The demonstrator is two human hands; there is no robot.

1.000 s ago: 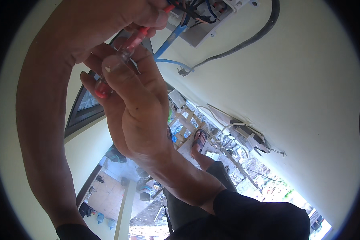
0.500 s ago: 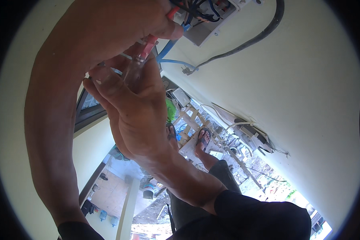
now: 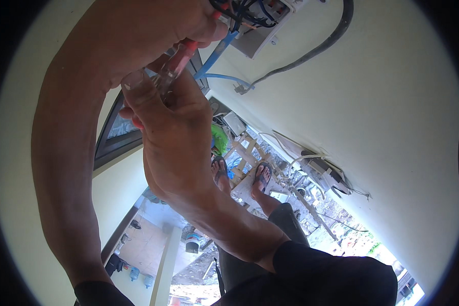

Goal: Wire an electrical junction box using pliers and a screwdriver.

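Note:
At the upper left, my right hand [image 3: 176,127] is closed round the clear handle of a screwdriver [image 3: 176,64]. Its thumb presses against the handle; the other fingers curl behind it, partly hidden. The red part of the tool runs up toward my left hand [image 3: 188,20], which is bent over from the left with thumb and fingers closed round that red section. The tool's tip is out of sight. Just beyond my left fingers, dark wires [image 3: 247,13] bunch together at an open wall box [image 3: 255,43].
Blue conduit [image 3: 214,57] drops from the box, and a black cable [image 3: 311,58] ends in a plug [image 3: 240,90] against the wall. A window frame [image 3: 104,148] stands at left. Below, my sandalled feet [image 3: 261,176] stand on wooden boards, with a green bag [image 3: 219,140] beside them.
My right fingers have shifted round the clear handle, and the fingertips that stuck out on the left are now tucked in. My left hand keeps its hold, and the view has shifted slightly.

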